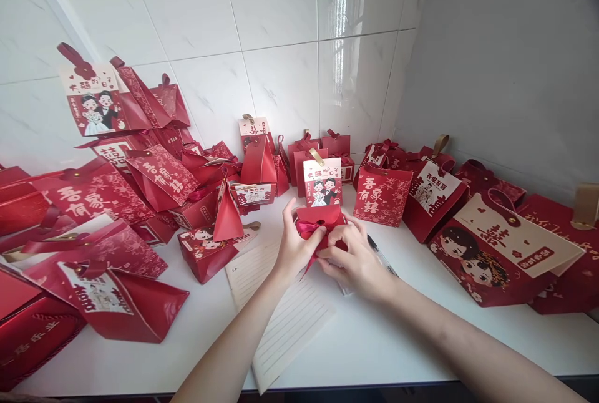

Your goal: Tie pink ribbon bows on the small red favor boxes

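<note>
While both hands close on a red gift box, the left hand grips its left side with the thumb by the ribbon, and the right hand pinches the front from the right. Whether the box rests on the counter I cannot tell. A lined sheet lies just below the grip and a pen pokes out beside the right hand. A cartoon-couple box stands just behind the grip.
</note>
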A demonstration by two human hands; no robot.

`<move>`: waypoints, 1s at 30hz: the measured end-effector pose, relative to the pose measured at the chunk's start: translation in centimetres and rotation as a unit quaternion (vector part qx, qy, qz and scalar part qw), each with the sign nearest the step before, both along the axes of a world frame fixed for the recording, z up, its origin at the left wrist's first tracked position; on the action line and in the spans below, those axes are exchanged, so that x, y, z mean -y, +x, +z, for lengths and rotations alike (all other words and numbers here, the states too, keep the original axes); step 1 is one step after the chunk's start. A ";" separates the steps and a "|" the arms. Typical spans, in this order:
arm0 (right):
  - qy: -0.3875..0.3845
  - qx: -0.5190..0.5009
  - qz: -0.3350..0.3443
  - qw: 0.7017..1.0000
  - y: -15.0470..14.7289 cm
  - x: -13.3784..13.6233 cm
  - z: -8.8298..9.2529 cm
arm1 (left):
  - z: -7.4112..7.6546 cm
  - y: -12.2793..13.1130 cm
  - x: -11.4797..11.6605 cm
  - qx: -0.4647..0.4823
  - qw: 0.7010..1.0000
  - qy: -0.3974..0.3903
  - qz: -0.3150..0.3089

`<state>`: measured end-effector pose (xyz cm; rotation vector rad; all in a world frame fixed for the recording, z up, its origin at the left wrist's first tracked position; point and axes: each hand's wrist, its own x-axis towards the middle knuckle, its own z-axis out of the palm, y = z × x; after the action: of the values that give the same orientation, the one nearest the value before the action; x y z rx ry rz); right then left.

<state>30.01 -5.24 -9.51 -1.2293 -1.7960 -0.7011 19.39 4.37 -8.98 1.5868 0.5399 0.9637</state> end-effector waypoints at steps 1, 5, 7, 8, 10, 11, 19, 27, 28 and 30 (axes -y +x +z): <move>0.003 0.006 -0.008 1.000 -0.1 0.1 0.0 | 0.0 0.0 -0.1 -0.002 1.000 -0.002 0.000; -0.006 0.034 -0.014 0.999 -0.3 0.3 -0.1 | -0.1 0.0 -0.2 -0.006 1.000 -0.004 -0.005; -0.010 0.045 -0.005 0.999 -0.4 0.3 -0.1 | 0.0 0.0 -0.1 -0.002 0.999 -0.031 -0.041; -0.010 0.047 0.000 0.999 -0.4 0.3 -0.1 | 0.0 0.0 0.0 0.003 0.997 -0.047 -0.064; -0.012 0.044 0.010 0.999 -0.4 0.3 -0.1 | 0.1 -0.1 0.1 0.012 0.993 -0.067 -0.100; -0.011 0.039 0.017 0.999 -0.4 0.3 -0.1 | 0.2 -0.1 0.2 0.013 0.992 -0.070 -0.108; -0.004 -0.065 0.031 0.997 1.7 0.5 1.2 | 0.2 0.0 -0.2 -0.003 0.996 -0.053 -0.067; -0.244 -0.321 -0.029 0.915 4.0 0.2 2.3 | 0.2 0.0 -1.2 -0.031 0.999 -0.041 0.003; -0.273 -0.337 -0.018 0.901 4.0 0.2 2.4 | 0.2 0.0 -1.3 -0.030 0.999 -0.045 0.004; -0.299 -0.361 -0.005 0.883 3.9 0.1 2.5 | 0.2 0.0 -1.5 -0.028 0.998 -0.052 0.004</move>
<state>33.90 -5.36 -7.04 -1.6134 -1.3744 0.3483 19.36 5.87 -8.74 1.5232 0.6264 0.8856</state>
